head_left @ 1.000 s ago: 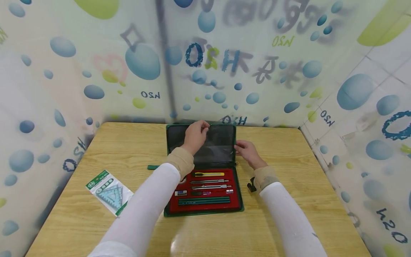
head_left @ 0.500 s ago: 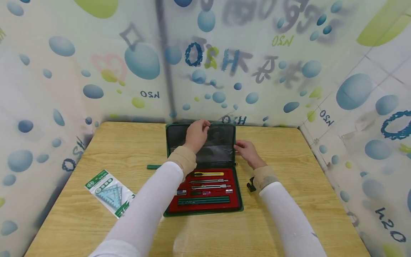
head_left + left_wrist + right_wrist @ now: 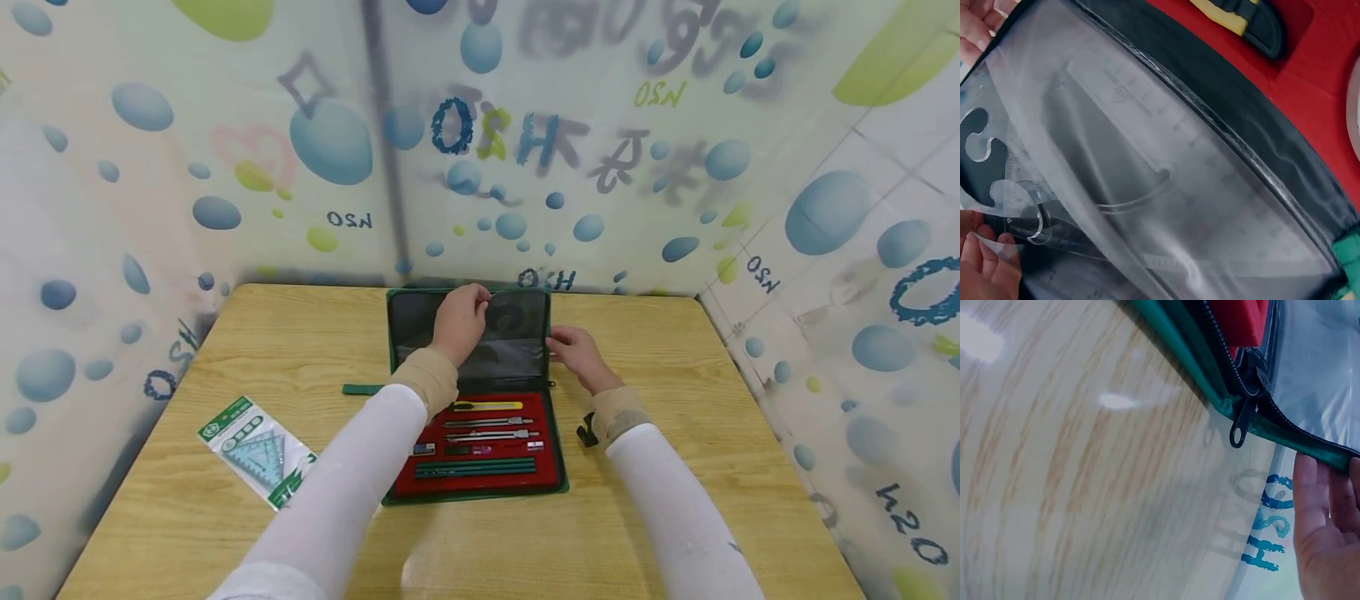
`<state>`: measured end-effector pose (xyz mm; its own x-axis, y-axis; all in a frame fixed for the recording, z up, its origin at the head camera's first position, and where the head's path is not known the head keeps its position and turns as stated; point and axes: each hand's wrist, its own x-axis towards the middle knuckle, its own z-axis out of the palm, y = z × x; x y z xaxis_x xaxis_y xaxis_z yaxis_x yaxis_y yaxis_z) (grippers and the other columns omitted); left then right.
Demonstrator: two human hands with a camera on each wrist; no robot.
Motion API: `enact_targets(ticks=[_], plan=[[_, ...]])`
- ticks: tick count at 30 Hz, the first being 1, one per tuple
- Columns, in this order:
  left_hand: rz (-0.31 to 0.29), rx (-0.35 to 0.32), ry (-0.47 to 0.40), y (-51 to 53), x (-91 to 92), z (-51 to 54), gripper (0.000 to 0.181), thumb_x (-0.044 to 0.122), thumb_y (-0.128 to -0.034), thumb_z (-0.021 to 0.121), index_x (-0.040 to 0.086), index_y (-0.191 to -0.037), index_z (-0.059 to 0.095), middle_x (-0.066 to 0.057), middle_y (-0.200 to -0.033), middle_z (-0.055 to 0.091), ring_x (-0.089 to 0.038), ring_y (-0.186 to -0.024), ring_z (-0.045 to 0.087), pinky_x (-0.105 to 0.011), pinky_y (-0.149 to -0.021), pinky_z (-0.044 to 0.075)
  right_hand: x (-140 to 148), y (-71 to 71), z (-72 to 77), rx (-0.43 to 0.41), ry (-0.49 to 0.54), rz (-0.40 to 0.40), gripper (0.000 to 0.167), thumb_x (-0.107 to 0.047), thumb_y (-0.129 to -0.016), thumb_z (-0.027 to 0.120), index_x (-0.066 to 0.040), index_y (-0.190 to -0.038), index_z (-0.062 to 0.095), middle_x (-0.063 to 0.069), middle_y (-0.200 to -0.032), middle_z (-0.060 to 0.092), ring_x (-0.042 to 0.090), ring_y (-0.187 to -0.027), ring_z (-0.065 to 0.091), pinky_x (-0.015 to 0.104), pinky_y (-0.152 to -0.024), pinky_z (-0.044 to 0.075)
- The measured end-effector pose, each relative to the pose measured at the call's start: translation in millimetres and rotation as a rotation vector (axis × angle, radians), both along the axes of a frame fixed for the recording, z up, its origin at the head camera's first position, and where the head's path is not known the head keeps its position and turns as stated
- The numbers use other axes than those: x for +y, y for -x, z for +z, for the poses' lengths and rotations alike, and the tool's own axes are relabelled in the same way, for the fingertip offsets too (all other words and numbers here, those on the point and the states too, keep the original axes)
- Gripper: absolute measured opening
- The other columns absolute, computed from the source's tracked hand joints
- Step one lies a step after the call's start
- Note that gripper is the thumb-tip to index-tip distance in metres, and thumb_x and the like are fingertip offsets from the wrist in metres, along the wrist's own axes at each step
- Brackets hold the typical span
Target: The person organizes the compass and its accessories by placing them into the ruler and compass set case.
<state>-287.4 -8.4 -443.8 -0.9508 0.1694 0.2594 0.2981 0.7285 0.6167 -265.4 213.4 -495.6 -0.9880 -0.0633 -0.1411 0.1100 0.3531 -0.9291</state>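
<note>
A green zip case [image 3: 564,454] lies unfolded, its dark lid [image 3: 510,367] raised at the back. My left hand [image 3: 459,321] is at the lid's top edge, pinching what looks like a clear plastic French curve [image 3: 1016,194], whose cutouts show in the left wrist view. Part of it lies inside the lid's clear pocket [image 3: 1197,194]; a clear ruler or template with markings shows through the film. My right hand [image 3: 577,354] holds the lid's right side edge between thumb and fingers, as the right wrist view [image 3: 1325,531] also shows.
The red tray [image 3: 547,479] holds a yellow utility knife [image 3: 491,407], compasses [image 3: 491,436], a sharpener [image 3: 535,447] and green pencils [image 3: 476,468]. A packet of set squares [image 3: 258,454] lies left on the wooden table [image 3: 637,533]. Patterned curtains stand behind.
Both hands stay at the lid. The left hand has shifted only slightly, dipping a little since half a second ago. A round outline has come into view in the pocket.
</note>
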Motion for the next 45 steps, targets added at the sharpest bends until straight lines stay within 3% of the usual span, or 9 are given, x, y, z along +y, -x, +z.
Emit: enact_targets(ticks=[10,20,28,33,38,45], plan=[[0.018,-0.052,-0.137,3.9,-2.3,0.7,0.015,0.016,-0.0969,0.053,0.009,-0.106,0.062,-0.008,-0.101,0.063,-0.022,-0.089,0.059,-0.036,-0.083,0.050,0,2.0,-1.7,-0.009,0.019,0.000,0.031,-0.004,-0.099,0.045,0.006,-0.126,0.055,0.026,-0.120,0.057,0.029,-0.103,0.058,0.049,-0.094,0.048],[-0.070,-0.062,-0.063,4.9,-9.0,-2.6,0.017,0.014,-0.0976,0.051,0.008,-0.109,0.063,-0.008,-0.105,0.063,-0.021,-0.095,0.059,-0.035,-0.086,0.050,4,-0.6,-1.2,0.051,0.031,0.034,0.028,-0.008,-0.098,0.049,0.005,-0.120,0.060,0.019,-0.108,0.062,0.024,-0.096,0.061,0.044,-0.086,0.053],[-0.086,-0.112,-0.016,6.2,-17.9,0.8,0.017,0.012,-0.0959,0.054,0.008,-0.108,0.065,-0.009,-0.105,0.066,-0.022,-0.095,0.061,-0.036,-0.087,0.050,1,-0.1,2.6,-0.031,0.018,0.014,0.033,-0.005,-0.098,0.046,0.006,-0.128,0.053,0.026,-0.124,0.055,0.036,-0.110,0.057,0.047,-0.093,0.049],[-0.059,-0.117,-0.056,4.6,-19.8,0.0,0.017,0.013,-0.0969,0.053,0.008,-0.109,0.064,-0.008,-0.105,0.065,-0.022,-0.094,0.061,-0.036,-0.084,0.051,2,1.0,-0.9,-0.024,0.006,0.015,0.034,-0.006,-0.098,0.047,0.006,-0.129,0.052,0.025,-0.125,0.055,0.034,-0.111,0.056,0.045,-0.092,0.050],[-0.023,-0.072,-0.116,3.8,-21.2,-5.2,0.018,0.015,-0.0980,0.051,0.009,-0.111,0.061,-0.007,-0.104,0.062,-0.021,-0.092,0.059,-0.036,-0.081,0.050,1,1.0,-1.1,-0.020,-0.004,0.017,0.034,-0.006,-0.099,0.046,0.006,-0.130,0.052,0.025,-0.124,0.055,0.033,-0.112,0.056,0.047,-0.093,0.049],[-0.044,0.045,-0.103,3.8,-12.5,-9.2,0.018,0.015,-0.0975,0.052,0.008,-0.111,0.062,-0.007,-0.105,0.064,-0.020,-0.093,0.059,-0.035,-0.083,0.050,2,1.0,-2.0,-0.015,0.006,0.014,0.032,-0.006,-0.099,0.046,0.006,-0.128,0.053,0.025,-0.121,0.056,0.033,-0.109,0.056,0.048,-0.093,0.049]])
